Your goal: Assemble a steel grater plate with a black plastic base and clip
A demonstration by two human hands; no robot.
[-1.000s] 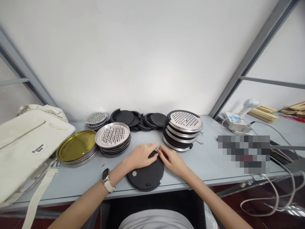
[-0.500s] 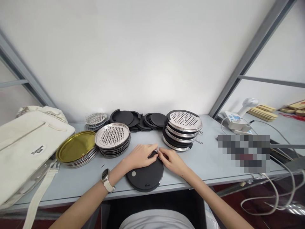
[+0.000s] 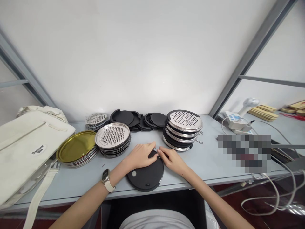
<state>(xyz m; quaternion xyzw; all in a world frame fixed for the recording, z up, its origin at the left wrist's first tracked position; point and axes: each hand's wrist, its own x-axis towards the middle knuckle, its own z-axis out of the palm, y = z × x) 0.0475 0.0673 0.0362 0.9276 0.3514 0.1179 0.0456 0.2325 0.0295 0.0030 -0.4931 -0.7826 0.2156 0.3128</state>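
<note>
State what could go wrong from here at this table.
The black disc lies close to the front edge of the table, so a careless push might slide it off. The left hand and right hand meet at a small metal piece, which could slip or pinch. The uneven stack beyond might topple if bumped.

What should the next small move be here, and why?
Probably a gentle push with the right hand on the small silvery metal piece at the far edge of the round black disc: both hands meet there, and the left hand lies over the disc. How the piece sits is hidden.
</note>
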